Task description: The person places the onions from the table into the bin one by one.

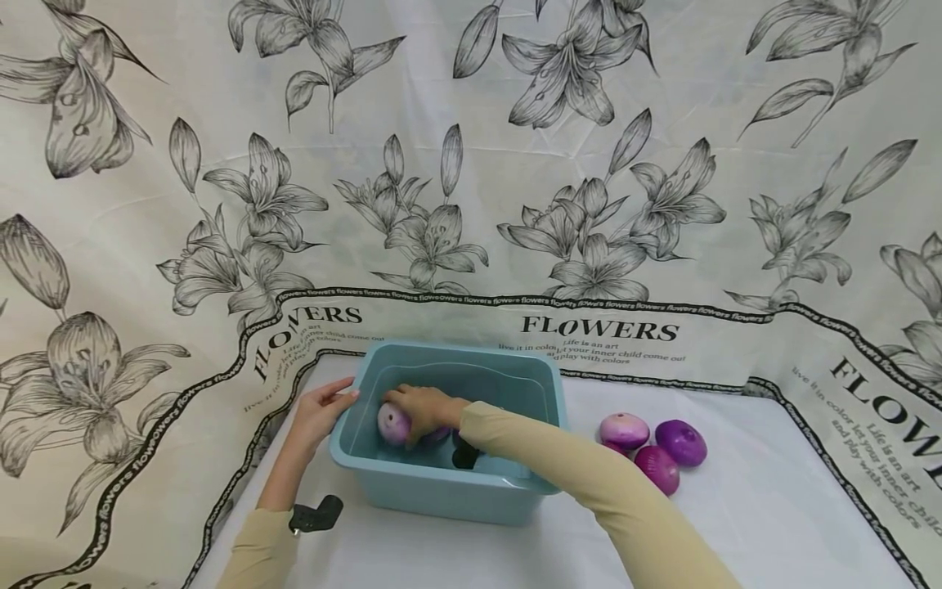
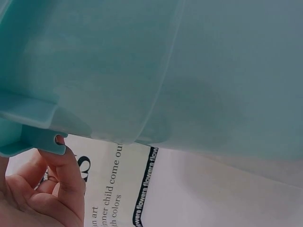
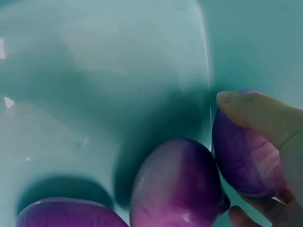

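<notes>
A light blue plastic tub (image 1: 352,438) stands on the white cloth. My left hand (image 1: 320,411) holds its left rim; in the left wrist view the fingers (image 2: 66,175) curl under the rim lip beside the tub wall (image 2: 189,71). My right hand (image 1: 423,411) reaches into the tub and grips a purple onion (image 1: 393,424). In the right wrist view the fingers (image 3: 260,116) wrap that onion (image 3: 244,158), and two more purple onions (image 3: 177,187) lie beside it on the tub floor (image 3: 94,94).
Three purple onions (image 1: 655,448) lie on the cloth to the right of the tub. A flower-printed sheet (image 1: 471,164) hangs as a backdrop and covers the table. A black wrist strap (image 1: 315,515) sits on the left forearm.
</notes>
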### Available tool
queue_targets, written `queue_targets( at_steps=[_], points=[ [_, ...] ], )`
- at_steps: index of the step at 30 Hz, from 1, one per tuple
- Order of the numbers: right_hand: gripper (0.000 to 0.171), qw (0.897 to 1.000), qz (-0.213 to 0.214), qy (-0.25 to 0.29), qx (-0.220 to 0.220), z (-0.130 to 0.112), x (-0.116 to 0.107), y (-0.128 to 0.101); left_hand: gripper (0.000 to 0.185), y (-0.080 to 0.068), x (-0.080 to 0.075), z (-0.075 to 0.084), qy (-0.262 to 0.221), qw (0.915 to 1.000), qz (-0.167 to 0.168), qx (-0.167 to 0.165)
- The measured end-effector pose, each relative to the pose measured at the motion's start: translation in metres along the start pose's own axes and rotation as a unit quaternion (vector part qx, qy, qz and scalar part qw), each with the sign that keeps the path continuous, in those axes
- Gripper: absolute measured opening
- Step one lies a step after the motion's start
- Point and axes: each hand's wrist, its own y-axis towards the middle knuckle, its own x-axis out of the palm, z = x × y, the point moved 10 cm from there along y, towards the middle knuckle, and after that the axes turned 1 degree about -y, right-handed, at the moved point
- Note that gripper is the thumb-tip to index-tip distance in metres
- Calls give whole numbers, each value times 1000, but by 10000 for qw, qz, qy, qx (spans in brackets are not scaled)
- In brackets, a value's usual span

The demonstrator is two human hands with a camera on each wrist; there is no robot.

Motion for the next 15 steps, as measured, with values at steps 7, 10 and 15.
queue_targets(
  at_steps=[7, 10, 15],
  points=[
    [83, 9994, 70, -320, -51, -1, -1, 1, 47, -1, 1, 0, 78, 9999, -10, -81],
    [79, 9987, 127, -469, -159, -5, -6, 0, 47, -1, 1, 1, 81, 9999, -10, -64],
    [72, 9986, 135, -506, -31, -2, -13, 0, 48, -2, 0, 2, 84, 10000, -28, -10]
  ],
)
